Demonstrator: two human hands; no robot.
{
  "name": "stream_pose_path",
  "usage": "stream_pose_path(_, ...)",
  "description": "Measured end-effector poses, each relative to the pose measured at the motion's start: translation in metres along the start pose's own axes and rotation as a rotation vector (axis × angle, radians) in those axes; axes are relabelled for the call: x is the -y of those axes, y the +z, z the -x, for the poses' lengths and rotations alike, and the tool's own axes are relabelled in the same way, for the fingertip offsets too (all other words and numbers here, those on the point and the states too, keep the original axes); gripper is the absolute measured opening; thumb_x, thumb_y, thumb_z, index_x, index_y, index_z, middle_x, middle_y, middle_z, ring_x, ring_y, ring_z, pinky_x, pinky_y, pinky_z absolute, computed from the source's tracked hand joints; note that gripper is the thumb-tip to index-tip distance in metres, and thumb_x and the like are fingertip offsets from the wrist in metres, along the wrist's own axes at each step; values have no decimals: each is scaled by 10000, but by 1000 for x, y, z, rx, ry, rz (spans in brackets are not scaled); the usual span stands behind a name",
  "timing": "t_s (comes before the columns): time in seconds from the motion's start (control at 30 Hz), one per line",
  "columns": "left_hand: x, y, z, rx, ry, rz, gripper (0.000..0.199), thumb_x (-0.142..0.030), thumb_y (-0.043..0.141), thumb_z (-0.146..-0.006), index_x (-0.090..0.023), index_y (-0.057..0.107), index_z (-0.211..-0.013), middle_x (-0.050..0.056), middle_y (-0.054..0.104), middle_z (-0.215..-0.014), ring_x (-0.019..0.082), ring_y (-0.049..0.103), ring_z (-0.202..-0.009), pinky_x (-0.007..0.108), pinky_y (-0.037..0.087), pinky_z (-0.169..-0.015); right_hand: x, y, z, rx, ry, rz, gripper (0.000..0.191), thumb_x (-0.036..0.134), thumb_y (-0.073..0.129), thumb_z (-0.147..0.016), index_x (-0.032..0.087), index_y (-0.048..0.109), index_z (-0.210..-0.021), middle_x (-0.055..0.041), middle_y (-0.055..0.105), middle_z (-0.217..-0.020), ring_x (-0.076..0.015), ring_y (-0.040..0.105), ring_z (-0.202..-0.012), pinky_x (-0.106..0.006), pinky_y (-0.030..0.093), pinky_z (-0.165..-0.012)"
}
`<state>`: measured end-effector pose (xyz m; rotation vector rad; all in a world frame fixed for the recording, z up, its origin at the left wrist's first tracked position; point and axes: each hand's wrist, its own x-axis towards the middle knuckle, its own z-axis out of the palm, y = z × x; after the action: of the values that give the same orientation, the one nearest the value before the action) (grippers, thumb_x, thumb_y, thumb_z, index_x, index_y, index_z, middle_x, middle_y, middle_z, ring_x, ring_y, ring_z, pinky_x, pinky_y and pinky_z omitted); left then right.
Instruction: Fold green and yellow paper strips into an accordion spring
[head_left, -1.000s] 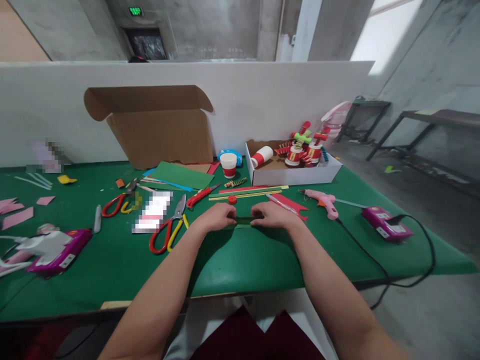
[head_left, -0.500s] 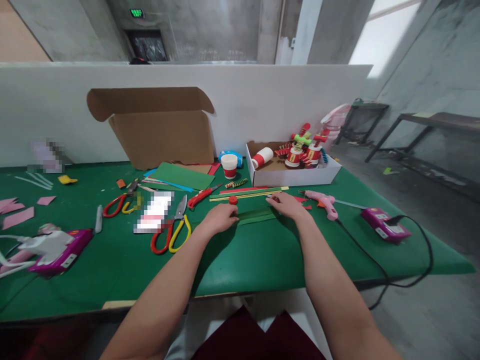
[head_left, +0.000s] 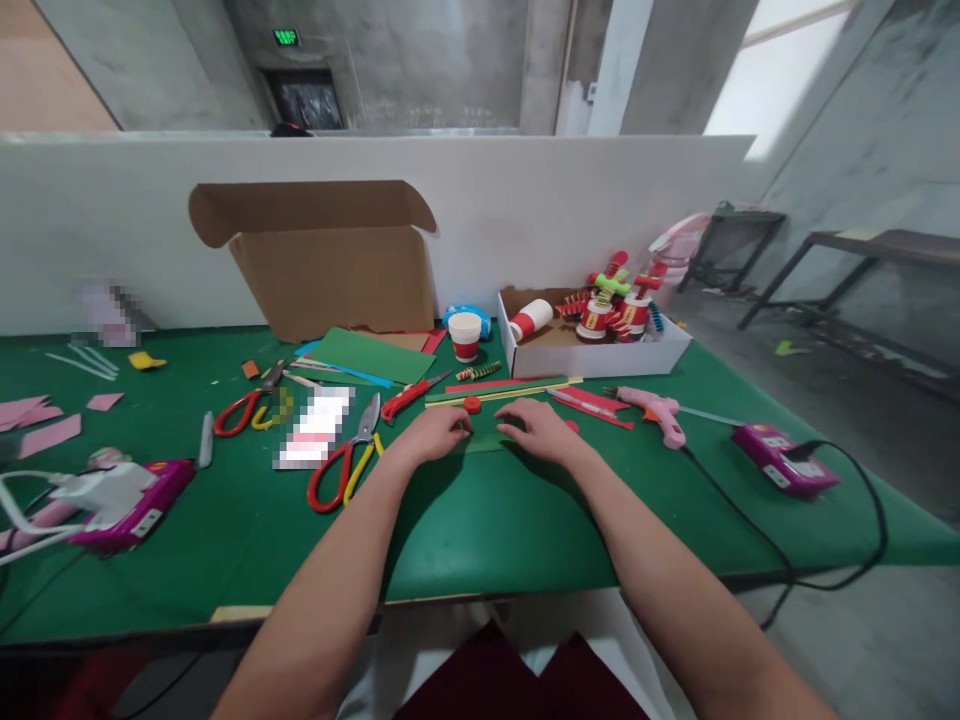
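Both hands are over the green mat near its middle. My left hand point(head_left: 437, 434) has its fingers curled at the left end of a green paper strip point(head_left: 481, 441). My right hand point(head_left: 534, 428) is spread over the strip's right part, fingers apart and holding nothing visible. A small red roll point(head_left: 472, 404) lies just beyond my left fingertips. Yellow and green strips point(head_left: 510, 392) lie behind both hands. Red paper pieces with a white pen-like stick point(head_left: 592, 405) lie right of my right hand. Whether my left fingers pinch the strip is hard to see.
Scissors point(head_left: 349, 462) and a red-handled knife point(head_left: 406, 396) lie left of the hands. A paper cup point(head_left: 465, 338) stands behind, beside a white box point(head_left: 600, 360) of cup figures. At the right lie a pink glue gun point(head_left: 660, 413) and a corded purple power block point(head_left: 784, 462).
My right hand has moved left, closer to my left hand, and its fingers have spread. The red pieces and white stick at its right now show. The view has shifted slightly.
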<state>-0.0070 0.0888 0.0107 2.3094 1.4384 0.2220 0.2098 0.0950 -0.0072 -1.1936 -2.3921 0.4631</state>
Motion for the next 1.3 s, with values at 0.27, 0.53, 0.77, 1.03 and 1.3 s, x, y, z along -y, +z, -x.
stream_pose_path(0.27, -1, -6, 3, 88, -21, -16, 197, -339, 678, -708, -194, 623, -830, 11, 658, -830, 171, 580, -738, 244, 370, -584, 0, 2, 1, 53, 33, 49, 195, 256, 538, -906, 174, 697, -985, -85, 701, -971, -201, 610, -922, -322, 426, -840)
stream_pose_path(0.53, 2, 5, -7, 47, -31, 19, 100, -276, 641, -739, -178, 636, -725, -10, 623, -692, 150, 550, -684, 241, 332, -591, 7, 2, -1, 0, -37, -2, 165, 311, 688, -811, 166, 684, -889, -39, 689, -816, -164, 586, -762, -273, 395, -732)
stream_pose_path(0.77, 1, 7, -7, -32, 10, 89, 146, -310, 606, -761, -177, 663, -750, 4, 650, -703, 156, 553, -681, 248, 351, -605, 3, 4, -3, 28, -21, 79, 134, 277, 690, -815, 163, 682, -747, -28, 678, -706, -154, 565, -694, -274, 372, -710)
stream_pose_path(1.03, 4, -4, -2, -325, -42, 147, 161, -283, 554, -775, -181, 629, -676, 22, 658, -670, 162, 554, -650, 257, 354, -597, 21, -3, 0, -605, -106, -103, 236, 352, 536, -901, 196, 709, -944, -104, 703, -1015, -226, 597, -974, -376, 423, -902)
stream_pose_path(1.3, -15, -1, -4, -426, -112, 926, 274, -435, 651, -702, -174, 568, -721, -8, 645, -597, 126, 559, -535, 241, 422, -548, 40, 19, -8, -327, 283, -1003, 424, 560, 664, -715, 180, 692, -902, 10, 640, -689, -103, 497, -541, -242, 422, -552)
